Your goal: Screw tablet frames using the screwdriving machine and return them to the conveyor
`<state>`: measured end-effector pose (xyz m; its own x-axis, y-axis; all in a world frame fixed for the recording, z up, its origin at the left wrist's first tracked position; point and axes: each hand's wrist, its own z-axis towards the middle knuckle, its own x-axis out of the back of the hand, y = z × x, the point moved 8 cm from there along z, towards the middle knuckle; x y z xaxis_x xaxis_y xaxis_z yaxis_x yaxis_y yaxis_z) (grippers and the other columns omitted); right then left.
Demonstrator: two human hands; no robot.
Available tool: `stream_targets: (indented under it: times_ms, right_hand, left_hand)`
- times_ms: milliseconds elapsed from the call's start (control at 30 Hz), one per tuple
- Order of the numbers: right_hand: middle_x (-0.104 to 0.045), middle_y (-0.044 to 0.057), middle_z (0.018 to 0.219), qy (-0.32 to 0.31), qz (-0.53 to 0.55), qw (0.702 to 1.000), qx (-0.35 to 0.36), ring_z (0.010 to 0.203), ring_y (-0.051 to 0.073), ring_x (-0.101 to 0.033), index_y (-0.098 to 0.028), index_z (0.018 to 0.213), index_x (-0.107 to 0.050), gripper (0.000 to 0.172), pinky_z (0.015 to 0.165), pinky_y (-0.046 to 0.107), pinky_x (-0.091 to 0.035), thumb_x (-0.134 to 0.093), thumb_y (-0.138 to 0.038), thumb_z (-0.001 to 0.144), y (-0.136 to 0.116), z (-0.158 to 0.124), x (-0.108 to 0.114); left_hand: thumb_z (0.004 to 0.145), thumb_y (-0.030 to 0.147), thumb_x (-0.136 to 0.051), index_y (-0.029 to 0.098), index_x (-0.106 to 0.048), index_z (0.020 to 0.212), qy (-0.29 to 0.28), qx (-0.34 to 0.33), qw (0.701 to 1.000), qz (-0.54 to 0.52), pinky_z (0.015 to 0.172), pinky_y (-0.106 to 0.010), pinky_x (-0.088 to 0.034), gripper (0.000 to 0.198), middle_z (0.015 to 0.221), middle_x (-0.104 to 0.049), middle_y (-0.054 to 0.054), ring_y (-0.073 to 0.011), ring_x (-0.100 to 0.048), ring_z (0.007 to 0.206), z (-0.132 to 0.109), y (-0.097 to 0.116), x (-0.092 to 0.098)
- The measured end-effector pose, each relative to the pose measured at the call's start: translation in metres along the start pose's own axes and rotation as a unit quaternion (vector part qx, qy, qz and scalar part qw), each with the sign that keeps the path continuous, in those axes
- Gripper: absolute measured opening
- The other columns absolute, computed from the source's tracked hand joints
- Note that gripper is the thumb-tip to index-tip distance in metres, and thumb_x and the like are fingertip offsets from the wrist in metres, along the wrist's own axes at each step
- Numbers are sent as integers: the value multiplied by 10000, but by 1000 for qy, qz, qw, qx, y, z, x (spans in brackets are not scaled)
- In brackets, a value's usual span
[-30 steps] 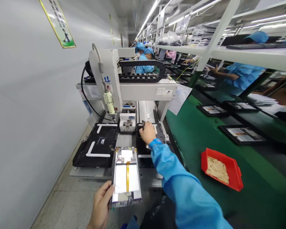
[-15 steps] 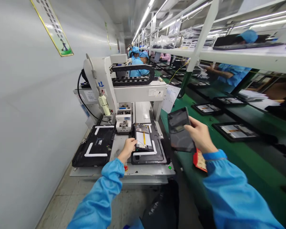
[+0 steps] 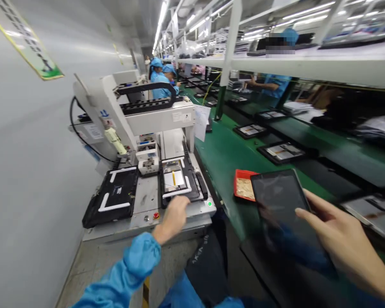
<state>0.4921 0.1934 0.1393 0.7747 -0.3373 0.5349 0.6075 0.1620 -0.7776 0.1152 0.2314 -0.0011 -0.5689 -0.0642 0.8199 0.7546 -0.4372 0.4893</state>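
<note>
My right hand point(image 3: 336, 231) grips a dark-screened tablet point(image 3: 285, 214) by its right edge, thumb across the glass, above the green bench. My left hand point(image 3: 175, 216) is just in front of the right-hand fixture point(image 3: 195, 193) on a white gantry machine point(image 3: 160, 122). Its fingers look curled but are smeared by motion, so their hold is unclear. An opened tablet point(image 3: 173, 179) with a white battery and yellow ribbon lies in that fixture, between white corner strips. To the left sits a second black fixture point(image 3: 120, 194) with white strips and no tablet in it.
A red tray point(image 3: 239, 190) of small tan pieces stands on the green bench point(image 3: 218, 160). More opened tablets point(image 3: 282, 152) lie along the line to the right. Red point(image 3: 156, 215) and green point(image 3: 209, 204) buttons are on the machine's front. Co-workers in blue point(image 3: 162, 83) sit farther back.
My left hand has let go of the opened tablet, now flat in the fixture, and drawn back toward me. My right hand brought its tablet nearer and rightward. The view turned right.
</note>
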Motion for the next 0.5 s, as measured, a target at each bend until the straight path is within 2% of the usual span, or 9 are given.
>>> stream_targets:
  times_ms: [67, 133, 167, 200, 267, 333, 400, 467, 500]
  right_hand:
    - [-754, 91, 993, -10, -52, 998, -39, 577, 235, -676, -332, 1346, -620, 524, 447, 351, -528, -658, -384, 826, 29, -34, 16]
    - [-751, 72, 814, 4, -116, 992, -56, 417, 206, -586, -300, 1355, -616, 532, 378, 348, -485, -628, -381, 829, 52, -71, 35]
    - [-747, 65, 789, 12, -143, 988, -62, 412, 207, -583, -279, 1358, -613, 533, 389, 354, -499, -609, -369, 833, 60, -90, 44]
    - [-755, 69, 836, 16, -165, 984, -65, 478, 224, -632, -258, 1364, -605, 532, 448, 367, -542, -581, -345, 840, 63, -109, 51]
    - [-732, 92, 1117, 14, -191, 979, -64, 832, 269, -729, -221, 1371, -584, 536, 713, 404, -612, -510, -254, 842, 59, -143, 61]
    - [-654, 96, 1297, 9, -212, 974, -80, 1163, 266, -640, -188, 1367, -566, 564, 974, 433, -537, -416, -139, 826, 52, -166, 64]
    - [-626, 116, 1331, 13, -219, 968, -117, 1231, 236, -593, -158, 1364, -546, 587, 1056, 419, -475, -374, -70, 810, 47, -178, 61]
    - [-601, 130, 1350, 11, -223, 962, -158, 1236, 221, -580, -147, 1403, -494, 628, 1054, 390, -469, -380, -32, 797, 45, -181, 53]
    - [-589, 135, 1358, 4, -223, 960, -170, 1224, 222, -583, -150, 1433, -458, 635, 1035, 383, -478, -399, -39, 810, 45, -181, 47]
  left_hand:
    - [749, 0, -436, 145, -623, 1172, -84, -63, 994, 8, 1078, -425, -406, 485, 1330, -603, -141, -244, -527, 1242, -2, 39, -49]
    - [735, 3, -462, 136, -591, 1236, -157, -38, 986, 49, 1088, -395, -398, 534, 1427, -539, -149, -247, -491, 1306, 2, 55, -89]
    - [747, 3, -457, 124, -570, 1268, -179, -16, 981, 72, 1081, -398, -399, 547, 1436, -529, -166, -256, -490, 1311, 5, 59, -101]
    - [762, 3, -443, 114, -553, 1290, -194, 2, 977, 89, 1062, -412, -410, 551, 1408, -548, -187, -269, -511, 1289, 8, 60, -109]
    - [816, 12, -363, 68, -575, 1229, -210, -8, 973, 95, 983, -502, -441, 467, 1257, -618, -260, -331, -576, 1183, 13, 61, -116]
    - [831, 46, -352, 97, -617, 1108, -208, 16, 969, 129, 921, -535, -458, 387, 1126, -658, -247, -357, -606, 1096, 20, 50, -119]
    - [825, 123, -413, 127, -630, 1058, -194, 27, 973, 124, 942, -573, -439, 318, 1087, -670, -215, -385, -590, 1114, 26, 52, -125]
    - [844, 270, -468, 153, -623, 1116, -152, 33, 988, -9, 1000, -593, -407, 333, 1144, -666, -196, -403, -560, 1171, 18, 81, -128]
    - [844, 371, -509, 182, -626, 1131, -145, 50, 980, -127, 1020, -559, -416, 362, 1164, -671, -169, -385, -574, 1166, 6, 104, -131]
